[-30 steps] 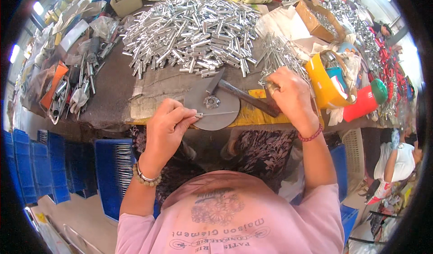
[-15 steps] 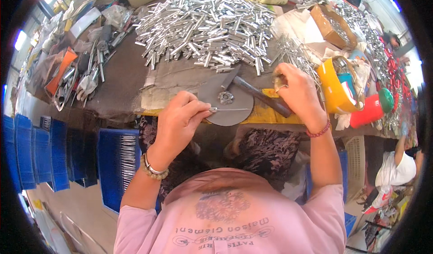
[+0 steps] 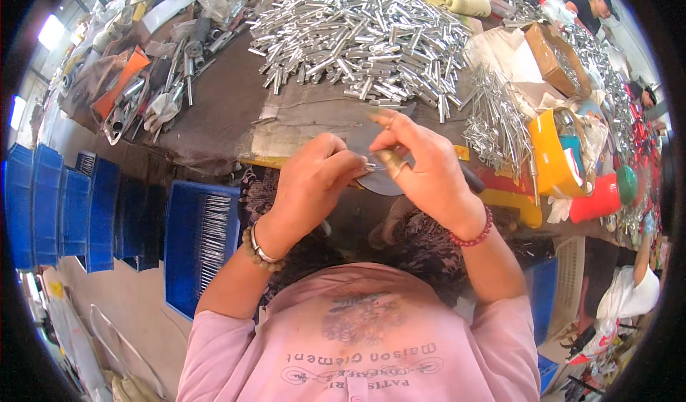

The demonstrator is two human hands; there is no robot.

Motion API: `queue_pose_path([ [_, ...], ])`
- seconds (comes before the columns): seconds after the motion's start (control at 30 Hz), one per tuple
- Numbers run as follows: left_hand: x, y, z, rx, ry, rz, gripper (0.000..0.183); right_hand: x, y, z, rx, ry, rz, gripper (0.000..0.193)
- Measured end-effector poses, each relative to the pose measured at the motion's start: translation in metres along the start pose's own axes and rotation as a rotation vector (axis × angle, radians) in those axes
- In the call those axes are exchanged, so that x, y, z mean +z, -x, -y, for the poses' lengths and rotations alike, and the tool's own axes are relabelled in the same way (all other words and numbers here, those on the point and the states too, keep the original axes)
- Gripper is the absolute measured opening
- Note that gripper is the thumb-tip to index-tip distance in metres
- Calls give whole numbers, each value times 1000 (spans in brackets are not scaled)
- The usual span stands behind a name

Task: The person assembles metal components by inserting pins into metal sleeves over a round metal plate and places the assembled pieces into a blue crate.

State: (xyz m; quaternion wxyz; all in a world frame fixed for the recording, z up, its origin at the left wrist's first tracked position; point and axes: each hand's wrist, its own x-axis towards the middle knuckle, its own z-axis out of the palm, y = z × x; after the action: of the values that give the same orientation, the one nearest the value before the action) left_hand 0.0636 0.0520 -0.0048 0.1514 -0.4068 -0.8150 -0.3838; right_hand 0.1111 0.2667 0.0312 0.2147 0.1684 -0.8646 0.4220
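My left hand (image 3: 311,180) is closed in a pinch on a thin metal rod with a small silver fitting (image 3: 370,166) at my fingertips. Close beside it, my right hand (image 3: 429,170) has its fingers apart, the thumb by the rod and the index finger stretched forward. A yellowish wrap (image 3: 393,165) covers part of that thumb. Both hands are over a dark round plate (image 3: 380,185), mostly hidden under them. The hammer's dark handle end (image 3: 471,179) shows past my right hand; its head is covered.
A large heap of short silver tubes (image 3: 357,41) lies at the back. Thin rods with fittings (image 3: 496,127) are piled to the right, near a yellow container (image 3: 554,155) and a red one (image 3: 593,198). Tools (image 3: 168,91) lie left. A blue crate (image 3: 179,252) holds finished-looking rods below.
My right hand has moved left and down to the rod at my left hand, covering the hammer and most of the plate. The view has shifted slightly, moving the bench rightward.
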Motion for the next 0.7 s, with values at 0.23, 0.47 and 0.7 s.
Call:
queue_pose_path([
  [0.23,-2,3,0,-17,30,-6,16,-2,5,0,-31,105,97,49],
  [0.47,-2,2,-1,-9,1,11,16,-8,-9,13,-195,297,231,39],
  [0.7,-2,3,-3,-39,-28,-17,17,-1,-11,36,-186,457,326,23],
])
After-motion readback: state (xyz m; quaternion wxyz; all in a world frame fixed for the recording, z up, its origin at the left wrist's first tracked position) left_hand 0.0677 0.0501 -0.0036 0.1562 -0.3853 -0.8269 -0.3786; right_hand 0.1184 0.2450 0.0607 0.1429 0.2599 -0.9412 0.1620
